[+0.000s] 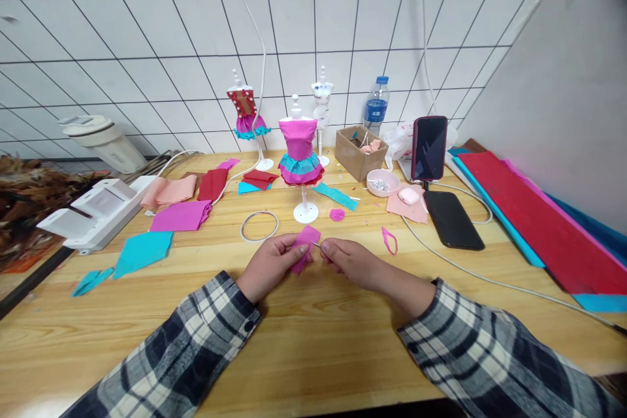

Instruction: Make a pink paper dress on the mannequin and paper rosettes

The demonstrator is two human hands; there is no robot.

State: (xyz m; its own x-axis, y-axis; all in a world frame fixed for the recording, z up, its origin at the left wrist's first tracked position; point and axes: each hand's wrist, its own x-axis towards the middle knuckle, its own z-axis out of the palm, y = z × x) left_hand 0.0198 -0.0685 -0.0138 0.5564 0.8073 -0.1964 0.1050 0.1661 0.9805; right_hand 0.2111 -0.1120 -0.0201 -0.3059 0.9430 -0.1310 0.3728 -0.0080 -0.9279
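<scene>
Left hand (272,261): closed in a pinch, thumb over fingers, gripping the pink strip (308,236)
Right hand (350,261): fingers drawn together on a thin stick (317,245), close beside the strip
Pink strip: between the two hands, tilted
Pink-dressed form (298,137): upright beyond both hands
Ring (241,230): just beyond the left hand
Pink rosette (337,215): just beyond the right hand
</scene>
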